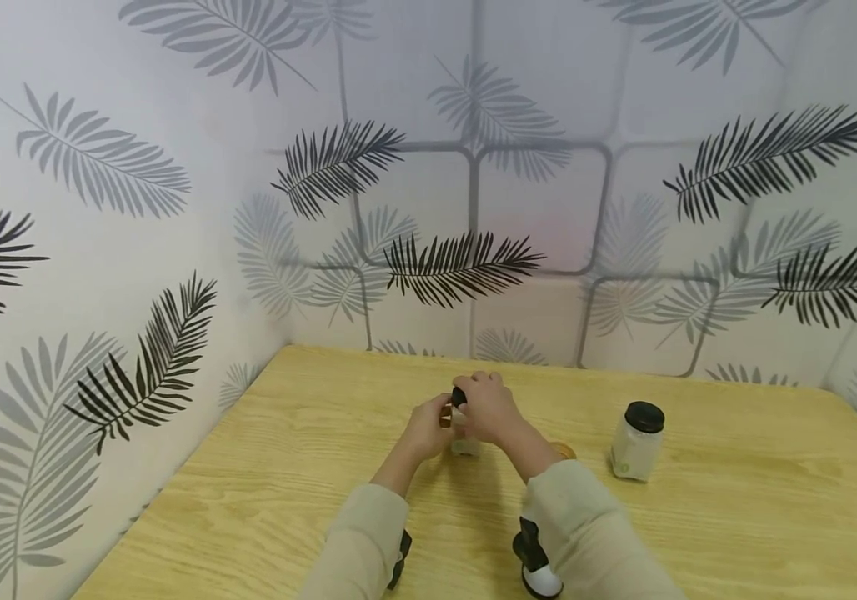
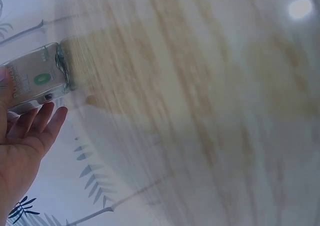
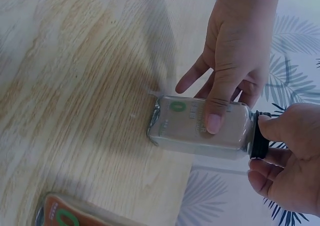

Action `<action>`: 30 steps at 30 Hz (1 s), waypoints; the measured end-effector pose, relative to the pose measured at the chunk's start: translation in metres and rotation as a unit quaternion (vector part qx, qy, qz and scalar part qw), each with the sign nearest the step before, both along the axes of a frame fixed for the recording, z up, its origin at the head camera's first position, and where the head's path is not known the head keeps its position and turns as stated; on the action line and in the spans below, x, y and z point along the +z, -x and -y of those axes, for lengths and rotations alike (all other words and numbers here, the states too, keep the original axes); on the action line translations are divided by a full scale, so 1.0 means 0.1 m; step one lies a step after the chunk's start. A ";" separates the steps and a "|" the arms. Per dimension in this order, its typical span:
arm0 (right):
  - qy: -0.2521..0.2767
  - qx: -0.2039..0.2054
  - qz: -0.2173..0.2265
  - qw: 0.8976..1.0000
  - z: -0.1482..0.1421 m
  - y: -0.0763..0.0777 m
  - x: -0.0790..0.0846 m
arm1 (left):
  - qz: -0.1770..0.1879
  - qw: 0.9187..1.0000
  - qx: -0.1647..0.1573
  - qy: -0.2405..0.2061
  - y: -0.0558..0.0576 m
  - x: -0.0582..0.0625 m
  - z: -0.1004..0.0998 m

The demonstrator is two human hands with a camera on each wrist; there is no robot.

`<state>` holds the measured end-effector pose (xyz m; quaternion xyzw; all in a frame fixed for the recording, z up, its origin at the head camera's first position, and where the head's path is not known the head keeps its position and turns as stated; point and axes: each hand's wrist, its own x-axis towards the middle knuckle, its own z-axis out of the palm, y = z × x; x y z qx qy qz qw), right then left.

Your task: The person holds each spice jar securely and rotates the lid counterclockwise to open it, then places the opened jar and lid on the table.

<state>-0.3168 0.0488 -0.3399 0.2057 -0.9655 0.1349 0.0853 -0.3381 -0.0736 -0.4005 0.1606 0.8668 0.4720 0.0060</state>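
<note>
The clear bottle is upright, at twelve o'clock from the person; whether it touches the table, I cannot tell. The left hand has its fingers clamped around the body, the right hand pinches the black cap. At three o'clock stands another jar.

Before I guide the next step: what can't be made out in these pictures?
- Head view: the middle of the transparent square-sided bottle, covered by the right hand.
- Left wrist view: that bottle's round black lid, cut off by the left edge.
- Right wrist view: part of an orange-brown, clear-walled container, cut off by the bottom edge.
- Head view: markings on the pale, black-lidded jar, too small to read.
</note>
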 end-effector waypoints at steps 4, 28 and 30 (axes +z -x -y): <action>-0.007 0.009 0.005 1.000 -0.02 0.00 0.00 | 0.006 1.000 0.003 0.000 0.00 -0.02 0.01; 0.054 -0.018 -0.058 0.997 -0.06 0.04 -0.05 | -0.005 1.000 -0.002 0.006 0.04 -0.02 0.04; 0.056 -0.016 -0.057 0.997 -0.07 0.03 -0.05 | -0.005 1.000 -0.003 0.004 0.04 -0.03 0.03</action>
